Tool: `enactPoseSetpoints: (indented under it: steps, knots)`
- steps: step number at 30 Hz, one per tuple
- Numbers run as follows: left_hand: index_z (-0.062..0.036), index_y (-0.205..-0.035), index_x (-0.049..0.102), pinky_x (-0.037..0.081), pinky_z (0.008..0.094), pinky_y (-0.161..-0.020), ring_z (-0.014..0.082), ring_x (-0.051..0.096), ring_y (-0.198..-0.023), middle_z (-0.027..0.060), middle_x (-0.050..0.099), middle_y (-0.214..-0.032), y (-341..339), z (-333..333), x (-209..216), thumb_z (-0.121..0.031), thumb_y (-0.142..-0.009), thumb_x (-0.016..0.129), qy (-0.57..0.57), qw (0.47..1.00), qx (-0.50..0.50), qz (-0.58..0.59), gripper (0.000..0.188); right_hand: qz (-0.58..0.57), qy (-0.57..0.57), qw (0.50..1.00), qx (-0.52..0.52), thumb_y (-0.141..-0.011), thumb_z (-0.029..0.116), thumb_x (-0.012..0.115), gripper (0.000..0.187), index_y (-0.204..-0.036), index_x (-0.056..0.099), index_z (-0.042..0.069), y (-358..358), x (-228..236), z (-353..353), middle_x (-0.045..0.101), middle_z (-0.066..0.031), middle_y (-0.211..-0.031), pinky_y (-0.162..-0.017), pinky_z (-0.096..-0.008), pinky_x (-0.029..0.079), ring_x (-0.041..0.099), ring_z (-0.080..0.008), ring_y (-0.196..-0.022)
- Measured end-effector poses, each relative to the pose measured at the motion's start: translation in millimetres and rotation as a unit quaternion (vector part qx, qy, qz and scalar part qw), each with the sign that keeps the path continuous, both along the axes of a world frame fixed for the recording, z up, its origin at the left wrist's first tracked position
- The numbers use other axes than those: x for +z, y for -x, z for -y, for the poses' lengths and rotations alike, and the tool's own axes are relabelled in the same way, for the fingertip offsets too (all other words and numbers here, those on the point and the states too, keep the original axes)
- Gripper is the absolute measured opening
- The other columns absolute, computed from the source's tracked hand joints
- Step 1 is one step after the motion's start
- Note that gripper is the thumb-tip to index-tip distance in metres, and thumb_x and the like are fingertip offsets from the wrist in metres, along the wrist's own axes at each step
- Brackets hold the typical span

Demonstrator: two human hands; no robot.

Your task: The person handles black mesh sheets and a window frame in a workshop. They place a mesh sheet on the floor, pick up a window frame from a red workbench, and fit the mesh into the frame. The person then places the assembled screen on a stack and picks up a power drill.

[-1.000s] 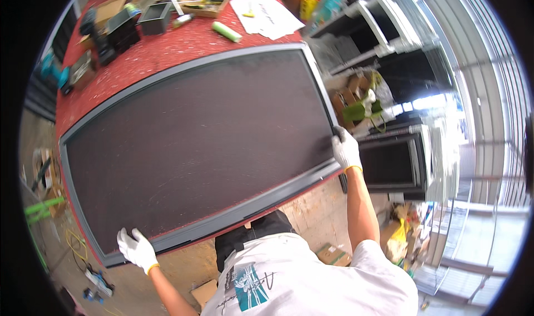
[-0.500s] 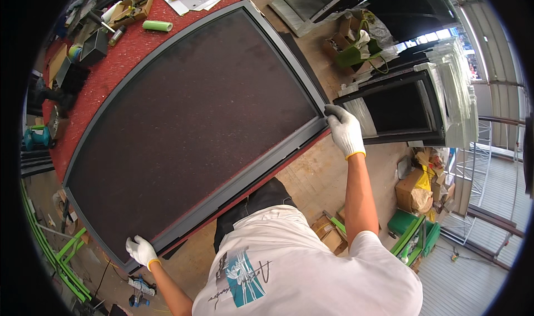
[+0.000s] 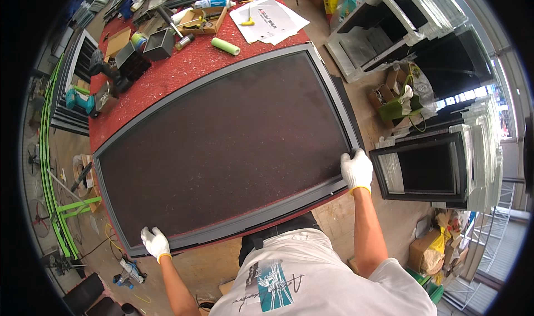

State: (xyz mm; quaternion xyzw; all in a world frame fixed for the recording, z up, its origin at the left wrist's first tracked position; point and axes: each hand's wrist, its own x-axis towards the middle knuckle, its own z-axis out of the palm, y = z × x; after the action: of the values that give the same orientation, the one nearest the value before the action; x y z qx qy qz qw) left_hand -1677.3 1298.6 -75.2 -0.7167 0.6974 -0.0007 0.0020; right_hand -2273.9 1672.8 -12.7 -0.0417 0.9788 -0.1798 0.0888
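Note:
A large grey window frame (image 3: 278,206) with a dark, see-through infill lies on a red worktable (image 3: 161,78). The infill looks like mesh, with red specks showing through. My left hand (image 3: 155,242), in a white glove, is closed over the frame's near left corner. At the near right corner my right hand (image 3: 357,170), gloved too, grips the frame with its fingers curled over the edge. The undersides of both grips are hidden.
Beyond the frame on the table are a green roll (image 3: 226,47), a hammer (image 3: 177,29), a cardboard tray (image 3: 209,24) of tools and white sheets (image 3: 267,20). A teal power drill (image 3: 83,100) stands at the left edge. Wrapped frames (image 3: 423,168) lean at the right.
My view has turned and shifted, so the frame sits lower and more level in it, with more of the table showing. Both hands remain at the same two corners.

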Motion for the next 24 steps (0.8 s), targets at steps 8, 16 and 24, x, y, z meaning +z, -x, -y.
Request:
enactPoseSetpoints:
  steps: [8,16,24]
  knots:
    - [0.0017,-0.142,0.06,0.048,0.0501,-0.115,0.0424,0.058,-0.138,0.0228,0.059,-0.151,3.1,-2.3,0.7,-0.031,-0.105,0.061,0.0,1.0,-0.002,0.012,0.049,0.006,-0.052,0.997,0.056,-0.095,0.027,0.062,0.056,-0.14,0.063,-0.006,-14.2,-5.5,8.7,0.075,-0.0345,-0.115,-0.101,-0.0515,0.057,0.074,-0.0485,-0.108]
    - [0.0011,-0.142,0.06,0.049,0.0507,-0.113,0.0426,0.059,-0.135,0.0221,0.06,-0.149,11.0,-2.2,-1.1,-0.032,-0.105,0.06,0.01,1.0,0.026,0.004,0.049,0.037,0.019,0.997,-0.059,-0.089,0.034,0.072,0.06,-0.134,0.067,-0.006,-6.6,-9.0,19.8,0.076,-0.0334,-0.115,-0.104,-0.0477,0.056,0.073,-0.0459,-0.115]
    - [-0.0001,-0.142,0.061,0.049,0.0507,-0.113,0.0424,0.059,-0.135,0.0211,0.061,-0.148,8.5,-1.7,-0.7,-0.034,-0.105,0.061,0.012,0.999,0.035,0.0,0.05,0.101,0.106,0.987,-0.062,-0.088,0.032,0.078,0.043,-0.114,0.079,-0.001,19.1,-7.6,-5.3,0.08,-0.0244,-0.105,-0.092,-0.0396,0.059,0.078,-0.0343,-0.099]
